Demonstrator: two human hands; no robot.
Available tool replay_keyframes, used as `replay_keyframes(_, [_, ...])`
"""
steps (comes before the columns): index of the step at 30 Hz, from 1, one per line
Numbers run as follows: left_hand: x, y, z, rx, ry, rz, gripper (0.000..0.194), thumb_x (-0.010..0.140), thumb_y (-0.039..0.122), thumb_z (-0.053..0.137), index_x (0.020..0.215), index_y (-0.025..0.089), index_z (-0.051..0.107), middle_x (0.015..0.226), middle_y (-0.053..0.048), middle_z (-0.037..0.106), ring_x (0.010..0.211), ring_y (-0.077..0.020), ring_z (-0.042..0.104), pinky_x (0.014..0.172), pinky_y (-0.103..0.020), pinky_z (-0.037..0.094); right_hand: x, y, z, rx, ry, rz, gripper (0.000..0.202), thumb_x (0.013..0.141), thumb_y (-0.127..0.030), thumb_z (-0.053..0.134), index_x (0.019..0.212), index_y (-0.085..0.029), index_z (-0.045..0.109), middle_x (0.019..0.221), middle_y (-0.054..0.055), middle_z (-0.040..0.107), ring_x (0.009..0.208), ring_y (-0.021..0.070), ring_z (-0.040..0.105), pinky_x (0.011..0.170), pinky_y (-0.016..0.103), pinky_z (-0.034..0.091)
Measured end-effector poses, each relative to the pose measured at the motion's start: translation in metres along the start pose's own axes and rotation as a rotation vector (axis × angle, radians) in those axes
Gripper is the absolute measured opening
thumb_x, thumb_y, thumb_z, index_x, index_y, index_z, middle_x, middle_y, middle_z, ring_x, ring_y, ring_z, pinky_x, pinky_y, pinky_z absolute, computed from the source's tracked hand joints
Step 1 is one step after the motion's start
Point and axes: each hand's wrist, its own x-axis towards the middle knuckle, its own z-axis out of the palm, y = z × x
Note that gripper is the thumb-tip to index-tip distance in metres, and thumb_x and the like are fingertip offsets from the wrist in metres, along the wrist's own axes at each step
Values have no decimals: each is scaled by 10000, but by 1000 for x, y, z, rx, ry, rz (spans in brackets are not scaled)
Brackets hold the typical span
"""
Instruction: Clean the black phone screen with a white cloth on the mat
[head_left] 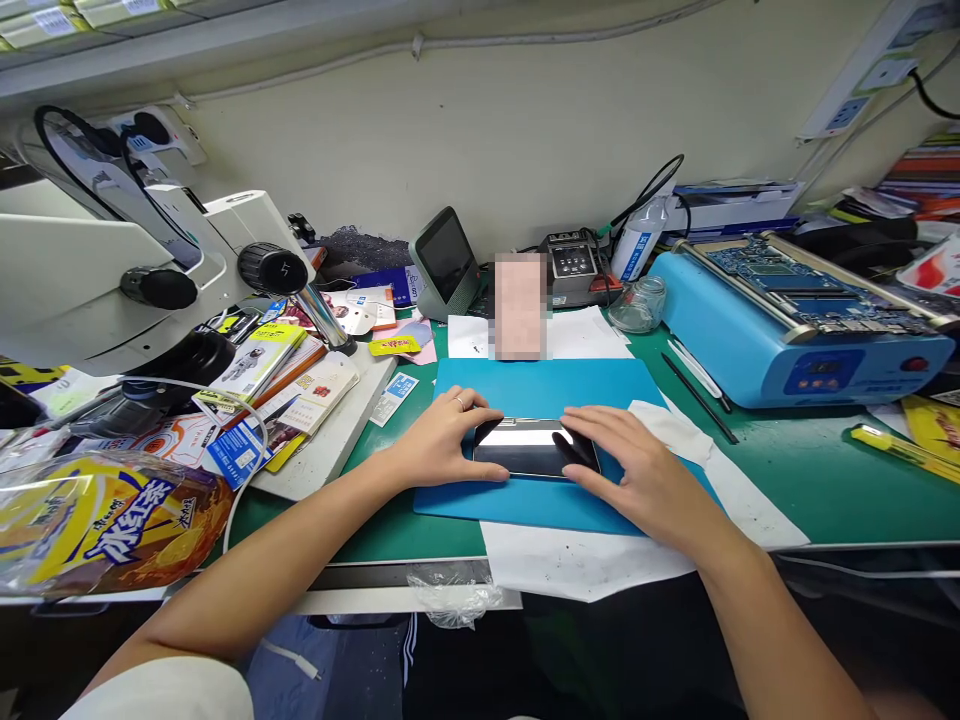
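Observation:
A smartphone [525,458] with a glossy dark screen lies lengthwise across the blue mat [480,385], its screen facing up and reflecting a bright band. My left hand [442,445] grips its left end, thumb along the near edge and fingers at the far edge; a ring is on one finger. At the phone's right end, my right hand [634,470] holds it the same way between thumb and fingers. The phone's underside is hidden. White paper [577,565] shows under the mat, and a crumpled white tissue [679,435] is by my right hand.
A microscope [172,280] and piled booklets [300,400] stand left, with a drink package [112,520] in front. Behind the mat are a pixelated pink area [519,305] and a small display [446,260]. Rightward sit a glass jar [639,303], black tweezers-like tool [701,400] and blue machine [795,350].

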Motion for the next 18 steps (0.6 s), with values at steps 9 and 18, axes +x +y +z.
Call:
replay_keyframes(9, [-2, 0, -2, -8, -18, -3, 732, 804, 674, 725, 1369, 227, 600, 1237, -114, 581, 1115, -302, 529, 1001, -468, 452, -8, 45, -22, -193, 207, 354, 437, 921, -540, 496, 1108, -225, 734, 1079, 147, 699, 1039, 385, 638, 819, 538, 541])
replay_keyframes(18, [-2, 0, -3, -3, -24, 6, 745, 806, 669, 727, 1378, 211, 592, 1245, -117, 577, 1118, -302, 518, 1005, -470, 445, -4, 27, -21, -118, 201, 312, 342, 963, -440, 443, 920, -234, 712, 1013, 104, 719, 955, 306, 671, 804, 457, 536])
